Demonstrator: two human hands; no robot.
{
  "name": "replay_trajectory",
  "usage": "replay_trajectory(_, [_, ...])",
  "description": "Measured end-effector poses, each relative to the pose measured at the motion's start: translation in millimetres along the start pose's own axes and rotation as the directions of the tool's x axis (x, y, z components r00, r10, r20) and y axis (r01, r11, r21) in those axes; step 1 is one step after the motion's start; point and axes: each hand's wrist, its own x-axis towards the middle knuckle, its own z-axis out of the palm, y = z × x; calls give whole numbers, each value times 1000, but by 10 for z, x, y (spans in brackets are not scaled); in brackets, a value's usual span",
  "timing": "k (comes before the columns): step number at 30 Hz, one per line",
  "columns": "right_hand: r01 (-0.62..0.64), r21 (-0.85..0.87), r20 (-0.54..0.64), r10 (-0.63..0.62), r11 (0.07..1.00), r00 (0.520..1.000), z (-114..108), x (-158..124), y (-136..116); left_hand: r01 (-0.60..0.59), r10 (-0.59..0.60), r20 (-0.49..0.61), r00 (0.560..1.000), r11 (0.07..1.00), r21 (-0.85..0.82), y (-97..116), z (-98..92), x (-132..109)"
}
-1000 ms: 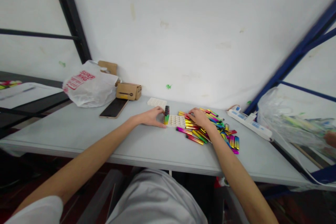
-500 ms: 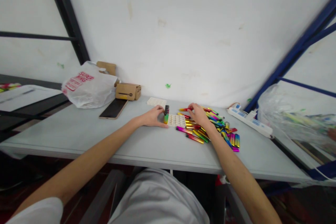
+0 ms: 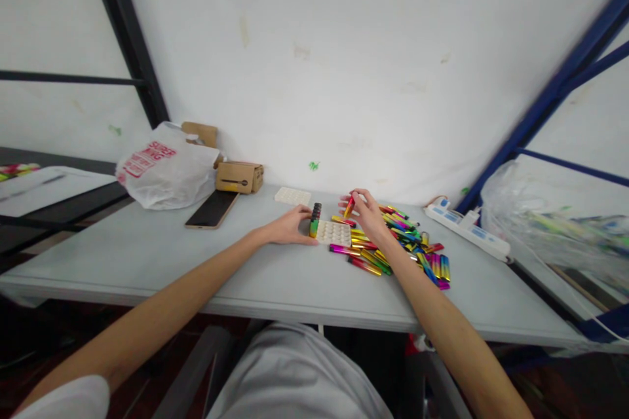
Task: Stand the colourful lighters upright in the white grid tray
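right hand point(image 3: 366, 216) pinching one stick point(image 3: 348, 207) over the tray point(image 3: 339, 236), left hand point(image 3: 289, 230) lying open at its edge; few standing sticks point(image 3: 314, 219), most loose in the pile point(image 3: 398, 245).

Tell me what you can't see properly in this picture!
All in the head view:
- Pile of shiny sticks: too small to tell what they are.
- Stick in the right hand: its fingers hide the lower end.
- Tray: the left hand covers its near-left edge; grip unclear.
- White bag: plastic hides the contents.
- Clear bag: blurred, cut off by the right edge.
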Motion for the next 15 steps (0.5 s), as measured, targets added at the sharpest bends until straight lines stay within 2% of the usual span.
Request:
replay_trajectory(7, [-71, 20, 110, 68, 997, 992, 108, -61, -57, -24, 24, 32, 999, 1000, 0, -34, -5, 10])
replay_trajectory(15, [-108, -215, -87, 91, 971, 992, 140, -31, 69, 32, -30, 38, 999, 998, -58, -79, -12, -9])
